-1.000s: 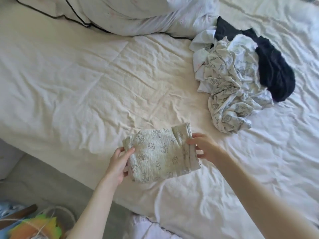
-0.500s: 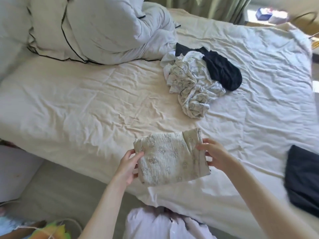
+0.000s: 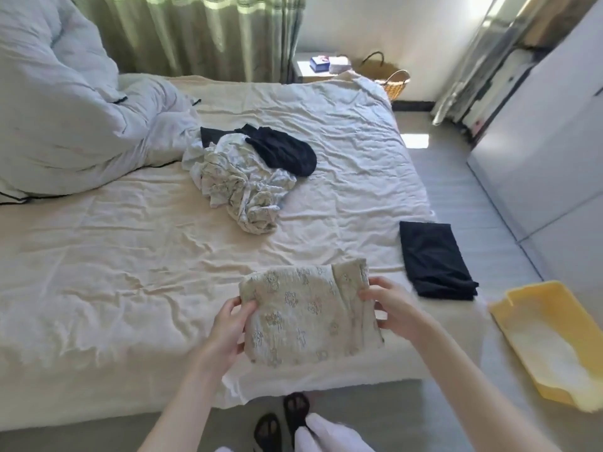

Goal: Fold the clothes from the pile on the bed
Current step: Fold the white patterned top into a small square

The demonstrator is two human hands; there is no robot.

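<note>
A folded beige garment with a small animal print (image 3: 306,311) is held above the near edge of the bed (image 3: 98,272). My left hand (image 3: 228,324) grips its left edge and my right hand (image 3: 391,308) grips its right edge. The pile of unfolded clothes (image 3: 241,187) lies mid-bed: a pale printed piece with a black garment (image 3: 284,151) on top. A folded black garment (image 3: 434,259) lies flat at the bed's right edge.
A bundled duvet (image 3: 65,119) fills the bed's far left. A yellow tray (image 3: 551,340) sits on the floor at the right. A wicker basket (image 3: 391,79) and a bedside table (image 3: 313,66) stand beyond the bed, by green curtains (image 3: 182,34). White cabinets (image 3: 548,151) line the right.
The view has lifted and swung right, bringing the folded black garment, yellow tray and far wall into sight. Both hands have kept hold of the folded beige garment.
</note>
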